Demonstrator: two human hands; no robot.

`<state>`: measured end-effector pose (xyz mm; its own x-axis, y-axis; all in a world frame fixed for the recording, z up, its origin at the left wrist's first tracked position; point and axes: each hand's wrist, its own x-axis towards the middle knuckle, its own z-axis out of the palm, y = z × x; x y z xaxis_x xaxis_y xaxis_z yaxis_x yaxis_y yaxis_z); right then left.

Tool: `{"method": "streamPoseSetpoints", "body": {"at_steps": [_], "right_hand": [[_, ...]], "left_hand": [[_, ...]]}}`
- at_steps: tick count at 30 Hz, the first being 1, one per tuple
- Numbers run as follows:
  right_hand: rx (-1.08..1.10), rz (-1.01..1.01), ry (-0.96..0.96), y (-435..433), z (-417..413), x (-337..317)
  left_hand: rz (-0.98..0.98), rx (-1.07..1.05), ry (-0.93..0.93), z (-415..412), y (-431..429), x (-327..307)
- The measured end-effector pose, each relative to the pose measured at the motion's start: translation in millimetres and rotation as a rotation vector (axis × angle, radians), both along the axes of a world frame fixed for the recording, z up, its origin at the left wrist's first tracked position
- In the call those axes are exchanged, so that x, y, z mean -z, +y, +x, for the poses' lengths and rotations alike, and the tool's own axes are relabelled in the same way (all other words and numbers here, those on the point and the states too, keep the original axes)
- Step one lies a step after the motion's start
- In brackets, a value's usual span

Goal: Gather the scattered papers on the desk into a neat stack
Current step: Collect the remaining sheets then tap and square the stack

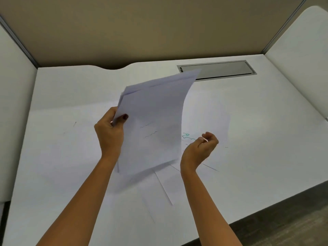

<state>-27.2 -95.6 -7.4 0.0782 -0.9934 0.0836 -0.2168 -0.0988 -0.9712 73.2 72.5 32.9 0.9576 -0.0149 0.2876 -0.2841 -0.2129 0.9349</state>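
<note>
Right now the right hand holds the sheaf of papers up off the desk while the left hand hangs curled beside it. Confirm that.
Wrong hands. In the head view the left hand holds the sheaf of papers up off the desk, while the right hand hangs curled beside it.

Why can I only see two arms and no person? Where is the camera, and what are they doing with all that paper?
The camera sits on the person's head and looks down, so you see only their arms, as if through their eyes. There is just this one picture.

The left hand pinches a bunch of white papers by the edge and holds them up off the white desk. The sheets bend and do not line up yet.

The right hand is curled and seems to pinch something small and white; I cannot tell what.

More loose sheets lie flat on the desk, one with green scribbles. At the back is a grey cable hatch. The person is collecting the papers into one tidy pile.
</note>
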Motion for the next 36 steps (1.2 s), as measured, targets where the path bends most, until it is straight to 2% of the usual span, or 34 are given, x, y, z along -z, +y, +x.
{"method": "streamPoseSetpoints", "body": {"at_steps": [2, 4, 6, 8, 12, 15, 18, 21, 26, 29, 33, 36], "right_hand": [[-0.123, 0.122, 0.171, 11.1, 4.0, 10.2], [-0.341, 0.139, 0.376, 32.1, 8.1, 21.2], [-0.466, 0.064, 0.537, 54.2, 13.9, 29.5], [-0.523, 0.01, 0.619, 73.3, 21.2, 32.6], [-0.853, -0.134, 0.879, 103.7, 29.7, 38.0], [-0.923, -0.252, 1.12, 121.6, 31.6, 41.7], [-0.917, -0.293, 1.206, 129.0, 37.0, 44.5], [-0.945, -0.165, 1.148, 127.3, 42.1, 40.3], [-0.995, 0.118, 0.874, 127.0, 39.4, 40.8], [-0.978, 0.264, 0.611, 108.7, 32.6, 34.8], [-0.723, 0.326, 0.357, 45.9, 17.1, 29.9], [-0.398, 0.369, 0.101, -3.0, -2.1, 17.5]], "left_hand": [[-0.03, -0.081, 0.044, 8.4, 7.7, -3.9], [-0.037, -0.156, 0.074, 15.6, 15.2, -8.7], [-0.002, -0.23, 0.065, 21.2, 24.2, -13.1], [0.006, -0.326, 0.065, 26.5, 36.4, -18.1], [-0.084, -0.495, 0.124, 39.3, 62.1, -26.0], [-0.215, -0.516, 0.2, 42.7, 74.0, -26.5], [-0.281, -0.525, 0.259, 41.5, 81.0, -24.2], [-0.278, -0.523, 0.296, 38.7, 84.2, -18.9], [-0.277, -0.511, 0.348, 34.8, 86.6, -10.3], [-0.295, -0.484, 0.389, 33.9, 90.0, -7.0], [-0.308, -0.405, 0.489, 33.4, 97.6, 4.7], [-0.314, -0.316, 0.585, 26.3, 97.7, 16.0]]}}
